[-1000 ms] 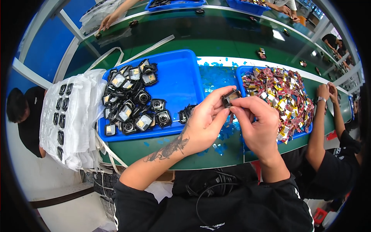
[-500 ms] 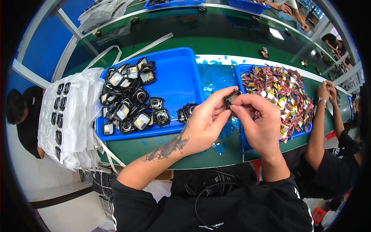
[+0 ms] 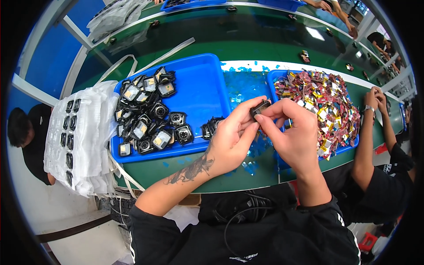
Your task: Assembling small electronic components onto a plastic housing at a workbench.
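Note:
Between my two hands is a small black smartwatch case, held over the gap between two blue trays. My left hand cradles it from the left, its fingers closed around the side. The thumb and forefinger of my right hand pinch its near right edge. My fingers hide part of the case. To the left, a blue tray holds a heap of similar black watch cases, some with round sensor backs up. On the right, another blue tray is heaped with red circuit boards and small batteries.
Blue film scraps litter the green table between the trays. Stacked white plastic trays with watch cases stand far left. Behind runs a green conveyor belt carrying small parts. A co-worker's arms are at the right.
Both hands have shifted slightly left with the watch case, which is now tilted differently. Parts on the belt have moved a little to the right.

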`<action>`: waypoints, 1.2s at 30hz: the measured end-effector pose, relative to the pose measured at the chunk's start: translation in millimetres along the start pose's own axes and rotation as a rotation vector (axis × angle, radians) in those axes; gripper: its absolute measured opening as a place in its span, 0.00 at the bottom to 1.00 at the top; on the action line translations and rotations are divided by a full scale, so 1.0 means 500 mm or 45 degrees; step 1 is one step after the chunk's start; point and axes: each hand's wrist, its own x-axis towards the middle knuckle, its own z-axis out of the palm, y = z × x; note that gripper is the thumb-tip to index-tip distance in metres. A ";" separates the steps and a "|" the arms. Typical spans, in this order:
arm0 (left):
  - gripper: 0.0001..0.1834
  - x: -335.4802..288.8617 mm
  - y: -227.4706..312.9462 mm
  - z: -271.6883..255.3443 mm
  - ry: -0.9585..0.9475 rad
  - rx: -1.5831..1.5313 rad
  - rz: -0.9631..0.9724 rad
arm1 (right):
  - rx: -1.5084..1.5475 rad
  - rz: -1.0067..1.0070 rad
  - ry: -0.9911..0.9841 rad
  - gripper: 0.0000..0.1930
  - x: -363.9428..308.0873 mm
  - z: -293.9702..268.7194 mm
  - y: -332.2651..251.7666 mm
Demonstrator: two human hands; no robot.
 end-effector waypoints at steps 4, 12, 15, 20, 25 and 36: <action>0.26 0.006 -0.001 0.007 0.039 -0.124 0.072 | 0.336 0.096 0.128 0.04 -0.018 -0.003 0.018; 0.26 0.011 0.016 0.023 0.269 -0.399 0.134 | 0.654 0.424 -0.133 0.07 -0.053 -0.022 0.021; 0.21 0.012 0.020 -0.035 -0.095 0.568 0.293 | 0.863 0.510 -0.074 0.07 -0.050 -0.023 0.022; 0.17 0.010 0.042 -0.016 0.062 0.826 0.445 | 0.916 0.566 -0.194 0.04 -0.047 -0.030 0.035; 0.10 0.009 0.031 -0.028 -0.007 0.896 0.389 | 0.675 0.442 -0.101 0.03 -0.055 -0.024 0.028; 0.11 0.005 0.018 -0.003 0.087 0.188 -0.092 | 0.696 0.391 -0.018 0.15 -0.056 -0.010 0.026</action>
